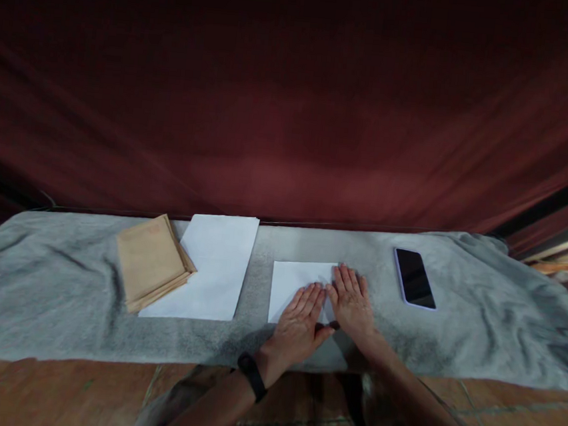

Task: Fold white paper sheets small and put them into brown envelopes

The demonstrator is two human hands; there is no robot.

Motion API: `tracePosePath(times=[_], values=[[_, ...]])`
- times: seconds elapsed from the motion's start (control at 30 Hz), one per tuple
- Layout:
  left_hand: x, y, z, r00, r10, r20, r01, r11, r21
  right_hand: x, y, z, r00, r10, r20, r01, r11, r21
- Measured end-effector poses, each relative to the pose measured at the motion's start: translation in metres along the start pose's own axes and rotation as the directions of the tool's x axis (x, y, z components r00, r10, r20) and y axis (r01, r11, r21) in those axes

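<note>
A white sheet of paper [287, 287], smaller than the sheets to its left and perhaps folded, lies flat in front of me. My left hand [302, 318] rests palm down on its right half, fingers stretched out and a black band on the wrist. Along the paper's right edge lies my right hand [351, 303], also flat with fingers extended. The two hands nearly meet at the thumbs and cover the paper's lower right part.
To the left, a stack of brown envelopes [152, 257] overlaps larger white sheets [218, 267]. A phone [415, 278] with a lilac case lies at right. Grey cloth [77, 327] covers the narrow surface; a dark red curtain [291, 140] hangs behind. Tiled floor [46, 391] shows below.
</note>
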State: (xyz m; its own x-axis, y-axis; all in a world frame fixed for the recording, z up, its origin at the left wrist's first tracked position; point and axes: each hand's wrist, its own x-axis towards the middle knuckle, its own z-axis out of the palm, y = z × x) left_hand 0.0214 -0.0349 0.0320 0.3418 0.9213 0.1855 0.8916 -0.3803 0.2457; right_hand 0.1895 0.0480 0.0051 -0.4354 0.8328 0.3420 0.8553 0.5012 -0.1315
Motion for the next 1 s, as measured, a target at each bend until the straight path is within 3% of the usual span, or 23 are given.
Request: tracePosePath(times=[0.1, 0.23, 0.37, 0.63, 0.87, 1.0], values=[[-0.008, 0.004, -0.001, 0.997, 0.051, 0.052, -0.05, 0.998, -0.031, 0.007, -0.011, -0.005, 0.993, -0.101, 0.055, 0.095, 0.989, 0.114], [-0.016, 0.009, 0.003, 0.994, 0.066, 0.091, -0.06, 0.996, -0.07, 0.013, -0.026, -0.012, 0.925, -0.332, 0.184, 0.272, 0.918, 0.287], [-0.02, 0.01, 0.001, 0.989, 0.1, 0.11, -0.091, 0.992, -0.083, 0.016, -0.028, -0.009, 0.954, -0.254, 0.159, 0.211, 0.947, 0.243], [-0.028, 0.003, -0.005, 0.993, 0.102, 0.067, -0.103, 0.995, 0.005, 0.013, -0.007, 0.005, 0.991, -0.13, 0.034, 0.13, 0.991, 0.029], [-0.031, -0.019, 0.003, 0.997, -0.069, -0.042, 0.074, 0.989, 0.128, 0.004, 0.008, 0.009, 0.997, -0.07, -0.017, 0.069, 0.996, -0.053], [-0.031, -0.034, 0.001, 0.961, -0.248, -0.125, 0.257, 0.965, 0.06, 0.001, 0.012, 0.011, 0.999, -0.028, -0.038, 0.024, 0.996, -0.09]])
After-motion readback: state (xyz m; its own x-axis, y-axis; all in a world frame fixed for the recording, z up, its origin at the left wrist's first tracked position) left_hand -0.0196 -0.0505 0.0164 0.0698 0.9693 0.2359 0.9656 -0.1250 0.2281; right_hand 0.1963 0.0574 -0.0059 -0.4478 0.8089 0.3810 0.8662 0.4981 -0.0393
